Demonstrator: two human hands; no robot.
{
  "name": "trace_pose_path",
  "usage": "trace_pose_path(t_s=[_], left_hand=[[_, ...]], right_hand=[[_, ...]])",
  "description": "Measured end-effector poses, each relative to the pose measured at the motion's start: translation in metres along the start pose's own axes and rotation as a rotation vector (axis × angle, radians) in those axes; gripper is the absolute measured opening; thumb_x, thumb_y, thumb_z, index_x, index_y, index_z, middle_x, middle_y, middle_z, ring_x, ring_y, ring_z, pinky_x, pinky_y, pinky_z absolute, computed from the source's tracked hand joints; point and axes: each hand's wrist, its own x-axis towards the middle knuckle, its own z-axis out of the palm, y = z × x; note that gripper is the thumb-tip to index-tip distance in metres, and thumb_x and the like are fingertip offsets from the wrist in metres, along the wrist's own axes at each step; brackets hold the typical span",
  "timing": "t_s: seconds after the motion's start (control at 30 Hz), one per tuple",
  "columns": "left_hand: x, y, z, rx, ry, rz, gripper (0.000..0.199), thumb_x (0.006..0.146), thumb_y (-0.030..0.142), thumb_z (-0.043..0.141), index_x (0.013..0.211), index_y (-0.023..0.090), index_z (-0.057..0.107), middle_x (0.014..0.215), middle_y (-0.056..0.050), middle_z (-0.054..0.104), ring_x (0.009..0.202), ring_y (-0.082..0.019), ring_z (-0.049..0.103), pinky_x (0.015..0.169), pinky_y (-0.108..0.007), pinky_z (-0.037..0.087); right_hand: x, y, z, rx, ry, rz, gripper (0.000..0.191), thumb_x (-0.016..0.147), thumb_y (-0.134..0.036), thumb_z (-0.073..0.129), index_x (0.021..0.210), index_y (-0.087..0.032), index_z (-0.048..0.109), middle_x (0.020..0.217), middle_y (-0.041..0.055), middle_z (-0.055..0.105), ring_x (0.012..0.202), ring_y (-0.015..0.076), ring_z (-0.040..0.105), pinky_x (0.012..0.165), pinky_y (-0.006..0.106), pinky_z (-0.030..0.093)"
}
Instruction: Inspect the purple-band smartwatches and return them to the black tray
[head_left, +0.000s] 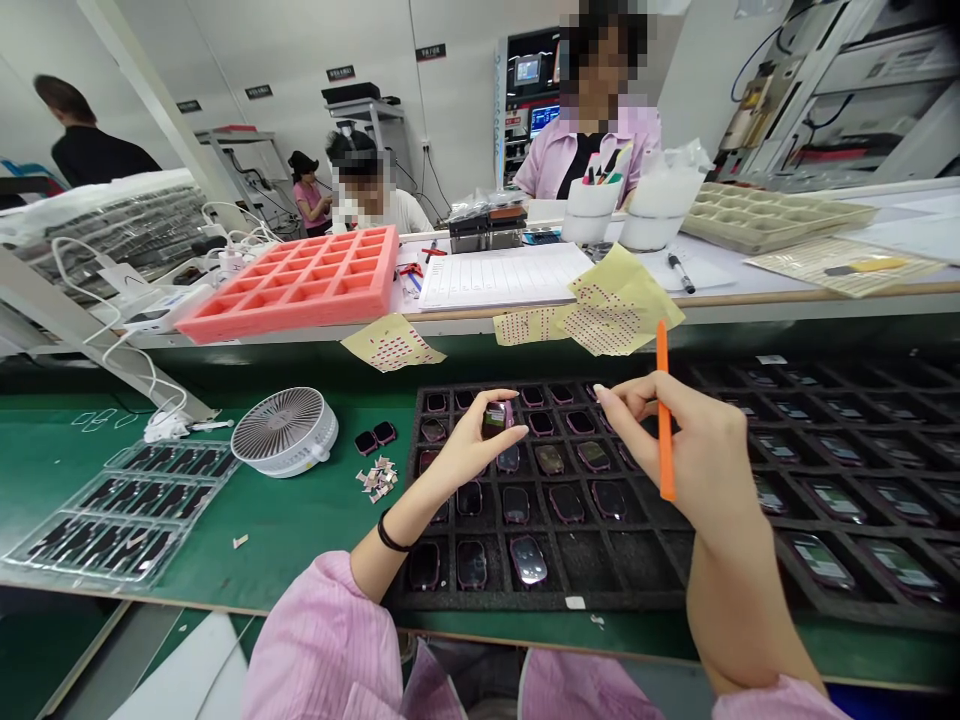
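My left hand is closed on a small watch body with a purplish frame, held upright above a black foam tray. An orange stick tool stands nearly upright in my right hand, whose thumb and index finger meet over the tray's right part. Whether a small piece sits between those fingertips is too small to tell. Rows of dark watch bodies lie in the tray's compartments, and one rests in the front row.
At the left are a white fan, two watch bodies, small loose pieces and clear trays. Another foam tray lies right. A shelf edge crosses ahead, bearing a pink foam tray. People are beyond.
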Motion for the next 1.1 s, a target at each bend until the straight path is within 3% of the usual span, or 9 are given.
trace_pose_path(t_s=[0.17,0.37,0.47,0.53,0.6,0.73,0.93,1.1], left_hand=[[0.000,-0.006,-0.001,-0.112,-0.150,0.006,0.077,0.070,0.023,0.075,0.139,0.021,0.041,0.129,-0.010,0.052,0.106,-0.020,0.056,0.091,-0.034,0.047],[-0.013,0.002,0.017,-0.198,-0.231,0.074,0.071,0.078,0.016,0.064,0.144,0.021,0.037,0.136,-0.015,0.051,0.108,-0.022,0.061,0.090,-0.036,0.052],[-0.022,0.003,0.032,-0.015,-0.241,0.160,0.069,0.078,0.011,0.059,0.143,0.021,0.041,0.130,-0.014,0.059,0.105,-0.023,0.064,0.088,-0.037,0.054],[-0.025,-0.001,0.041,0.153,-0.242,0.249,0.069,0.075,0.007,0.061,0.140,0.023,0.045,0.131,-0.012,0.060,0.111,-0.025,0.061,0.095,-0.041,0.051],[-0.027,-0.006,0.048,0.270,-0.264,0.307,0.072,0.074,0.007,0.063,0.140,0.025,0.044,0.135,-0.011,0.057,0.117,-0.026,0.058,0.099,-0.043,0.049],[-0.028,-0.009,0.049,0.368,-0.303,0.330,0.081,0.077,0.016,0.069,0.147,0.025,0.029,0.136,-0.013,0.053,0.123,-0.027,0.053,0.104,-0.047,0.045],[-0.029,0.003,0.041,0.515,-0.329,0.363,0.054,0.086,0.028,0.062,0.137,0.022,0.044,0.131,-0.012,0.053,0.123,-0.026,0.050,0.107,-0.045,0.042],[-0.030,0.002,0.042,0.554,-0.337,0.394,0.044,0.089,0.031,0.058,0.131,0.022,0.049,0.129,-0.011,0.054,0.120,-0.025,0.052,0.105,-0.043,0.044]], right_hand=[[-0.006,-0.006,0.004,0.046,-0.013,0.014,0.035,0.088,-0.030,0.061,0.063,-0.022,0.038,0.064,-0.0001,0.063,0.054,0.0126,0.058,0.053,0.025,0.045],[-0.037,-0.004,0.026,0.282,-0.274,0.190,0.032,0.086,-0.042,0.061,0.073,-0.024,0.039,0.095,0.0092,0.068,0.075,0.0189,0.066,0.061,0.030,0.054],[-0.055,-0.007,0.035,0.285,-0.334,0.287,0.038,0.082,-0.046,0.063,0.072,-0.025,0.033,0.077,0.0023,0.061,0.060,0.0152,0.058,0.055,0.028,0.048],[-0.064,-0.010,0.037,0.245,-0.318,0.331,0.040,0.081,-0.045,0.062,0.069,-0.025,0.029,0.061,-0.0046,0.049,0.051,0.0127,0.046,0.050,0.026,0.042],[-0.071,-0.008,0.038,0.240,-0.312,0.359,0.040,0.080,-0.043,0.060,0.067,-0.026,0.027,0.057,-0.0067,0.042,0.049,0.0117,0.040,0.048,0.024,0.038],[-0.086,0.026,0.034,0.222,-0.289,0.411,0.032,0.079,-0.035,0.056,0.068,-0.026,0.028,0.063,-0.0027,0.051,0.055,0.0133,0.046,0.055,0.026,0.040],[-0.119,0.106,0.026,-0.160,-0.203,0.594,0.027,0.068,-0.027,0.054,0.065,-0.026,0.027,0.055,-0.0061,0.039,0.047,0.0127,0.036,0.050,0.026,0.029],[-0.141,0.124,0.025,-0.158,-0.242,0.569,0.023,0.066,-0.020,0.048,0.067,-0.026,0.027,0.070,0.0013,0.054,0.059,0.0165,0.052,0.058,0.029,0.039]])
